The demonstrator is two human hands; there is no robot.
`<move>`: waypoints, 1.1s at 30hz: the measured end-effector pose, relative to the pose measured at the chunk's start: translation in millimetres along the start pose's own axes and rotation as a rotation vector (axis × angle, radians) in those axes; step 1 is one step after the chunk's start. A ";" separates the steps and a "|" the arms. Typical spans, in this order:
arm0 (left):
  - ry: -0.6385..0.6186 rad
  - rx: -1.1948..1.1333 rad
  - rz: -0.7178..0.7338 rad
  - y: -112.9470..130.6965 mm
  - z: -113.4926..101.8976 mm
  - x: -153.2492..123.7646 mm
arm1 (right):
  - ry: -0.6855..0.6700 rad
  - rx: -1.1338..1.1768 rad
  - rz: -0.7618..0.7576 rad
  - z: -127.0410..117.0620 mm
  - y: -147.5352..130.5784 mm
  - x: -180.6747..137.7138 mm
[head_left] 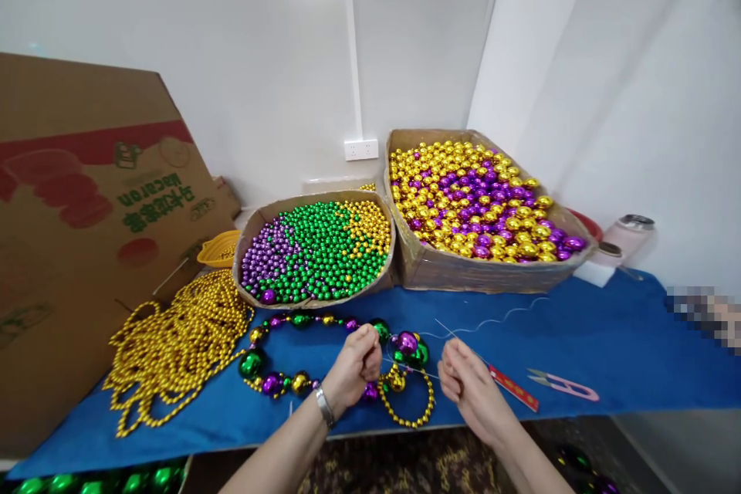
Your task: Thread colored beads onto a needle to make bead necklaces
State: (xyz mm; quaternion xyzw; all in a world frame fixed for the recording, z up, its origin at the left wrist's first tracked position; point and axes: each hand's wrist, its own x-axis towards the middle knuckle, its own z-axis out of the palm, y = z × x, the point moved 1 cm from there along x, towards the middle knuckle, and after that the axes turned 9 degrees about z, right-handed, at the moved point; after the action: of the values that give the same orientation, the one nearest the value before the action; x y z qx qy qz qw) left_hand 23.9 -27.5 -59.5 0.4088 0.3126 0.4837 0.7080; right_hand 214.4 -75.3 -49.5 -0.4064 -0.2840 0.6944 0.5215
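My left hand (354, 367) is closed above the right part of a bead necklace (301, 383), pinching a clear thread (412, 367) that runs across toward my right hand (466, 382). Between the closed fingers of that right hand is a thin needle (444, 326), its end pointing up and left. Large green, purple and gold beads alternate with small ones along the necklace, which lies in a loop on the blue cloth. A short loop of gold beads (414, 424) rests between my hands, beside a cluster with a big green bead (417, 355).
Behind the necklace stand a box of small green, purple and gold beads (316, 247) and a larger box of gold and purple beads (472, 204). Gold bead strands (179, 340) are heaped left, by a carton (86, 247). Pink thread snips (564, 384) and a red strip (515, 388) lie right.
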 end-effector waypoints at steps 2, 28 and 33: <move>0.003 0.137 0.079 8.2 5.4 -1.6 | -0.007 -0.098 -0.001 1.8 -6.8 -0.6; -0.192 0.441 0.375 -7.4 49.6 5.4 | -0.029 -0.689 -0.325 59.9 -82.4 44.1; -0.188 0.603 0.403 -8.9 33.7 12.9 | 0.198 -0.657 -0.386 28.6 -59.0 77.9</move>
State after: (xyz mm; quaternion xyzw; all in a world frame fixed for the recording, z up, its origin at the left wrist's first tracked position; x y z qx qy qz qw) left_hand 60.3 -26.5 -52.1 0.6949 0.2880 0.4597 0.4720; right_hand 209.1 17.3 -7.5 -0.5559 -0.5106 0.4130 0.5096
